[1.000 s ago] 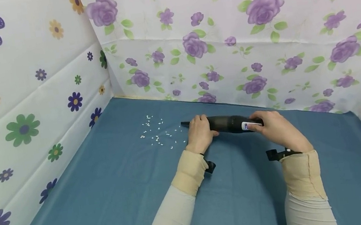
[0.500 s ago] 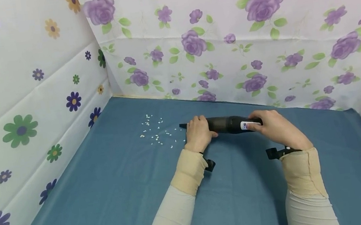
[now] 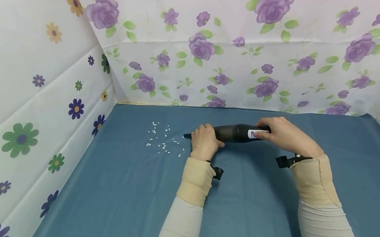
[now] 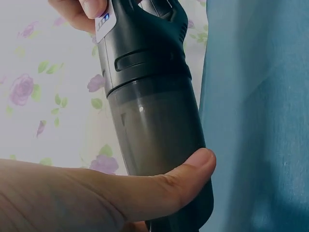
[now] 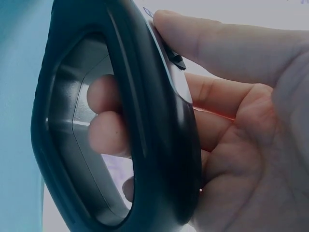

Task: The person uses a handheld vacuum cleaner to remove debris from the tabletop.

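The left hand (image 3: 204, 143) grips the handheld vacuum cleaner (image 3: 234, 133) mid-frame, the right hand (image 3: 284, 133) its handle (image 5: 157, 125); a jerked nozzle (image 3: 187, 136) could scatter the white flecks (image 3: 164, 145) left of centre.

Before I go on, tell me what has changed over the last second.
The black handheld vacuum has moved to the left, its nozzle nearer the scattered white bits. The left hand and right hand moved with it, grips unchanged; most bits stayed put.

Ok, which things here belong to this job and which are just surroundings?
Apparently in the job:
black handheld vacuum, held by the left hand and right hand
white bits near its nozzle

Just surroundings:
blue covering
floral wall sheet
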Demonstrator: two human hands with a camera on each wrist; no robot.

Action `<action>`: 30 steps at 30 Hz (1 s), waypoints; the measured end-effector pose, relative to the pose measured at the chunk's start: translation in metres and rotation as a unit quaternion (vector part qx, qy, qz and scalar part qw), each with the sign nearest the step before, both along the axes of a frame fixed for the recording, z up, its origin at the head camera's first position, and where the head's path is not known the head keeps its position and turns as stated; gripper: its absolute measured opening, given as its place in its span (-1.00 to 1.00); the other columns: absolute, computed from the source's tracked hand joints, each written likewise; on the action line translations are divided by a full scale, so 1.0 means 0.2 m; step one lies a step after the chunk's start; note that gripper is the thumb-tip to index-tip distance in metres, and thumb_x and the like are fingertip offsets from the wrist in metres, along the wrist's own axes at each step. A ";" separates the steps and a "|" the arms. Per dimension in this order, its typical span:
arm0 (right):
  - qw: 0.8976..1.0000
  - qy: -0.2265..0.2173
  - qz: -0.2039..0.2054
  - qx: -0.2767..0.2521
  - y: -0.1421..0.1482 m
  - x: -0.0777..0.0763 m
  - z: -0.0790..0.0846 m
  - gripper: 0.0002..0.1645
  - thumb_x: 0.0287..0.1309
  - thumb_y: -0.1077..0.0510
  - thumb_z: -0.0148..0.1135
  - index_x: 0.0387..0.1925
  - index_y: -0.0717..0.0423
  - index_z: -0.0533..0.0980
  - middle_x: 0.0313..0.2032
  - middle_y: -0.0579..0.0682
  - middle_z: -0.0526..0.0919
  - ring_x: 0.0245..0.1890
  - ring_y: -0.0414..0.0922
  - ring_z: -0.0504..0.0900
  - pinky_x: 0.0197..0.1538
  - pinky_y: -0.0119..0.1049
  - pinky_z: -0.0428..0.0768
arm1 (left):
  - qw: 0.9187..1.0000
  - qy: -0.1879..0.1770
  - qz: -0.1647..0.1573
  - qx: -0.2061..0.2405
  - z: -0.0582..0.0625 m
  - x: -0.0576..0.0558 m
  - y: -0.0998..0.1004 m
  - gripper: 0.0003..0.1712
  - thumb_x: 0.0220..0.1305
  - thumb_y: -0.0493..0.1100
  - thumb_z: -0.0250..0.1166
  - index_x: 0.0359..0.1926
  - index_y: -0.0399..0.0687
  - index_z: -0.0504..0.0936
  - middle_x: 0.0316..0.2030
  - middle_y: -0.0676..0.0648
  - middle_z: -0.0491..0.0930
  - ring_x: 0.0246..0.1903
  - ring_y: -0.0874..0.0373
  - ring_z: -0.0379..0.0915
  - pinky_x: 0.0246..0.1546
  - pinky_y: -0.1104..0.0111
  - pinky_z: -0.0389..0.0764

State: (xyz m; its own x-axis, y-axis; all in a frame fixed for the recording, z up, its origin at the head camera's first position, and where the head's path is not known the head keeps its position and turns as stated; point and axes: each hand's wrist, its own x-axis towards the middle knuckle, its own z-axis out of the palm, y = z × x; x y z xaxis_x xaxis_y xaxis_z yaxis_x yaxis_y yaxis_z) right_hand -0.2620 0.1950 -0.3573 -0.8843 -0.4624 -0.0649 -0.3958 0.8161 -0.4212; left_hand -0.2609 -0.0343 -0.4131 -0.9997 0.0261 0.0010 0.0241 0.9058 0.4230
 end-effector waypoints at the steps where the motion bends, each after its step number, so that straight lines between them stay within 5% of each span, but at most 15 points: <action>1: 1.000 0.002 0.001 -0.001 0.00 0.00 0.00 -0.61 0.32 -0.03 0.16 0.00 0.16 0.55 -0.22 0.11 0.65 -0.39 -0.08 0.55 -0.31 -0.14 0.51 | 1.000 0.000 0.002 -0.002 0.00 0.00 0.00 -0.22 -0.04 0.08 0.52 0.08 -0.36 0.49 -0.05 -0.30 0.53 -0.02 -0.19 0.45 0.13 -0.01 0.42; 16: 1.000 0.008 0.003 -0.001 -0.02 0.03 0.03 -0.63 0.33 0.00 0.17 0.01 0.16 0.54 -0.25 0.11 0.65 -0.42 -0.09 0.54 -0.35 -0.17 0.48 | 1.000 -0.010 0.010 0.002 0.02 0.00 -0.01 -0.20 -0.08 0.09 0.54 0.09 -0.32 0.49 -0.04 -0.29 0.53 -0.02 -0.19 0.44 0.13 -0.03 0.43; 30: 0.997 0.070 0.014 -0.006 -0.11 0.11 0.09 -0.65 0.30 0.10 0.20 0.01 0.24 0.51 -0.13 0.23 0.65 -0.24 0.03 0.65 -0.24 -0.03 0.63 | 1.000 0.011 0.007 0.013 0.04 0.02 -0.03 -0.20 -0.09 0.07 0.55 0.07 -0.34 0.48 -0.08 -0.30 0.53 -0.08 -0.21 0.47 0.06 -0.02 0.49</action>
